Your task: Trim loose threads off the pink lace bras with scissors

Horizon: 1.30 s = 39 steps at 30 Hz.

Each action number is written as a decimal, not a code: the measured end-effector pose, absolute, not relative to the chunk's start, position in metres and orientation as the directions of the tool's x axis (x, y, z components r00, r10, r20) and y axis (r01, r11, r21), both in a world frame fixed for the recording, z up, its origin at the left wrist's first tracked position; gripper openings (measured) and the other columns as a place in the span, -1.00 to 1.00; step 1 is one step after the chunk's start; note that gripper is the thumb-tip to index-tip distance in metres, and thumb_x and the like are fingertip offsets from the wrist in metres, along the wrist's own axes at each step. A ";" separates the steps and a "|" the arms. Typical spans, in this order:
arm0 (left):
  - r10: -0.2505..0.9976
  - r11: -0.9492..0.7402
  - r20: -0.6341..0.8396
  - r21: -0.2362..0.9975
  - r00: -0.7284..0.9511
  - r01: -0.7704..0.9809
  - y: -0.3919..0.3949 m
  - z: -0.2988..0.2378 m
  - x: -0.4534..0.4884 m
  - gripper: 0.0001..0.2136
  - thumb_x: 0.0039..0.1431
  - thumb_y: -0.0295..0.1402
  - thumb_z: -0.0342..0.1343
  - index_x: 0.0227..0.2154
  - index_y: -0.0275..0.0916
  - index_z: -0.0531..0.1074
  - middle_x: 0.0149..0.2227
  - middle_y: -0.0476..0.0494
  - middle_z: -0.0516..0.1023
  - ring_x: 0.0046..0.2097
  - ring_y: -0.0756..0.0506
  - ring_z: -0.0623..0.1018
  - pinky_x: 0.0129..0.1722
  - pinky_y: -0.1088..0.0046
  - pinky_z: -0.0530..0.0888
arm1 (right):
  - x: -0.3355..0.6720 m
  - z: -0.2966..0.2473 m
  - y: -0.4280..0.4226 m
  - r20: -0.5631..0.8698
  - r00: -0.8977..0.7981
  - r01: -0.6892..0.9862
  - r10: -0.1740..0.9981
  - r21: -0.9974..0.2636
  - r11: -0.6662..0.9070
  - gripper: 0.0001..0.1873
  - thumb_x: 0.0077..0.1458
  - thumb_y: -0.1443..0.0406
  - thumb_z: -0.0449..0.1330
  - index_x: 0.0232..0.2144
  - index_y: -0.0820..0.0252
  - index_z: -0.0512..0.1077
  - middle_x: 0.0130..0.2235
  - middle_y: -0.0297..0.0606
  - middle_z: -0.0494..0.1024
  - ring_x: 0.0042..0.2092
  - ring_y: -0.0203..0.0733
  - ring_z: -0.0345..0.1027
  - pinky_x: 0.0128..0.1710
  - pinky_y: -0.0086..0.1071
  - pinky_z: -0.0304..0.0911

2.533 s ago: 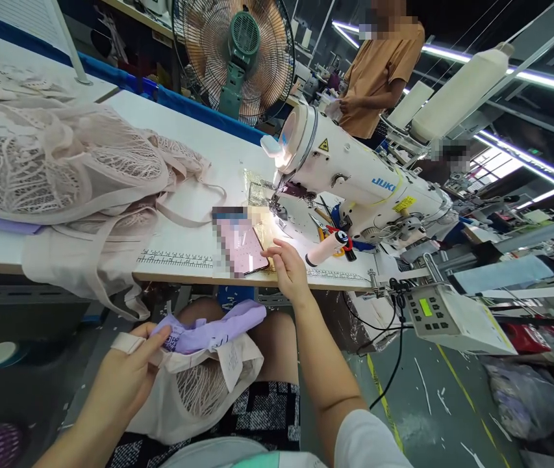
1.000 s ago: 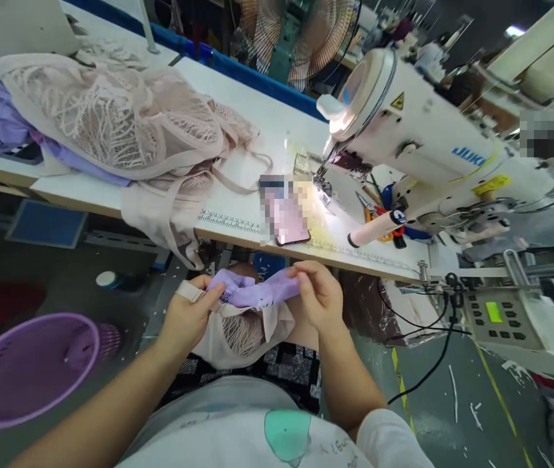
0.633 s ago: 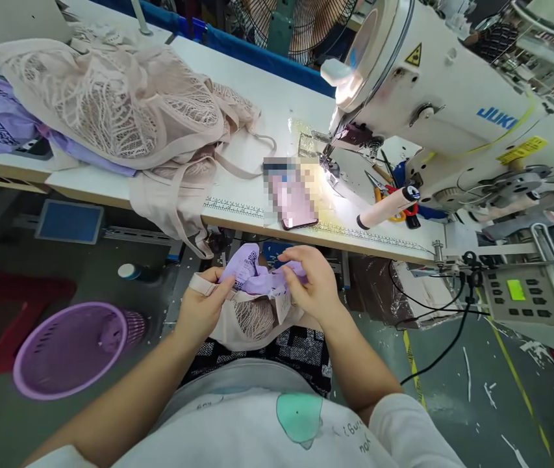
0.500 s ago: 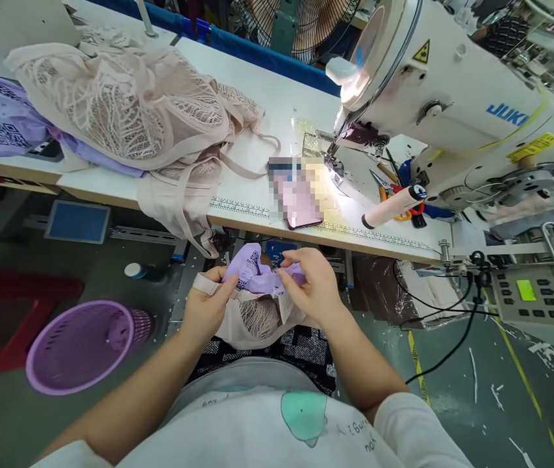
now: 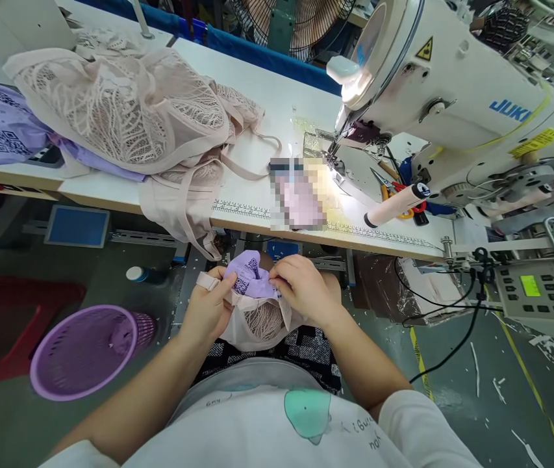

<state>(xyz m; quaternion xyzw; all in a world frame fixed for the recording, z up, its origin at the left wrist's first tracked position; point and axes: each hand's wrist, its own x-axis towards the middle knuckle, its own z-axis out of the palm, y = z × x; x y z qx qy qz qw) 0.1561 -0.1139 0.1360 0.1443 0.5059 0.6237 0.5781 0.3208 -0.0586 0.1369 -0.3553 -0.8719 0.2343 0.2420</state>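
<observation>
Over my lap lies a beige lace bra (image 5: 263, 322), with a purple strip printed with QR codes (image 5: 246, 273) along its upper edge. My left hand (image 5: 208, 302) pinches the left end of the purple strip together with the bra's edge, and a beige strap loops over its fingers. At the strip's other end, my right hand (image 5: 306, 289) has its fingertips closed on the purple material. Part of the strip is hidden behind the right fingers.
More beige lace bras (image 5: 135, 117) are heaped on the white table, one hanging over its edge. A phone (image 5: 299, 198) lies by the sewing machine (image 5: 452, 97). A purple basket (image 5: 84, 351) and a red stool (image 5: 18, 325) stand on the left. The control box (image 5: 540, 292) is at right.
My right hand has moved left along the purple strip, nearer to my left hand. The strip looks more bunched between them. My left hand keeps its hold.
</observation>
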 end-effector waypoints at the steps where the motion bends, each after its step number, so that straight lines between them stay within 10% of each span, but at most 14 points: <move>1: 0.859 0.181 -0.417 0.788 -0.296 -0.588 -0.113 0.137 0.156 -0.72 -0.37 -0.38 0.34 -0.67 -0.28 0.28 -0.72 0.09 0.32 -0.65 0.09 0.26 -0.66 0.62 0.22 | 0.321 0.136 -0.058 0.253 -0.636 0.500 0.729 -0.584 0.640 -0.90 0.06 0.40 0.07 -0.42 0.16 0.36 -0.32 -0.30 0.48 -0.22 -0.20 0.26 -0.21 -0.31 0.12; 20: 0.902 0.160 -0.340 0.836 -0.265 -0.525 -0.110 0.139 0.153 -0.72 -0.29 -0.30 0.33 -0.66 -0.28 0.31 -0.68 0.06 0.38 -0.62 0.08 0.32 -0.60 0.60 0.28 | 0.329 0.140 -0.047 0.344 -0.682 0.418 0.645 -0.540 0.731 -0.91 0.07 0.39 0.03 -0.45 0.18 0.30 -0.38 -0.26 0.44 -0.28 -0.20 0.26 -0.25 -0.29 0.23; 27: 0.899 0.189 -0.366 0.820 -0.240 -0.541 -0.102 0.142 0.152 -0.75 -0.37 -0.28 0.35 -0.63 -0.24 0.40 -0.63 0.02 0.43 -0.52 -0.02 0.43 -0.58 0.55 0.35 | 0.348 0.170 -0.008 0.709 -0.325 0.398 0.626 -0.498 0.770 -0.87 0.08 0.36 0.01 -0.27 0.15 0.29 -0.27 -0.21 0.45 -0.13 -0.20 0.29 -0.10 -0.23 0.24; 39: 0.886 0.209 -0.393 0.812 -0.245 -0.545 -0.097 0.144 0.151 -0.75 -0.40 -0.27 0.36 -0.67 -0.25 0.41 -0.65 0.01 0.42 -0.57 0.01 0.39 -0.59 0.57 0.37 | 0.344 0.152 0.046 0.692 -0.335 0.420 0.640 -0.498 0.759 -0.76 0.10 0.42 -0.11 -0.19 0.13 0.23 -0.21 -0.23 0.50 0.06 -0.18 0.19 0.03 -0.14 0.15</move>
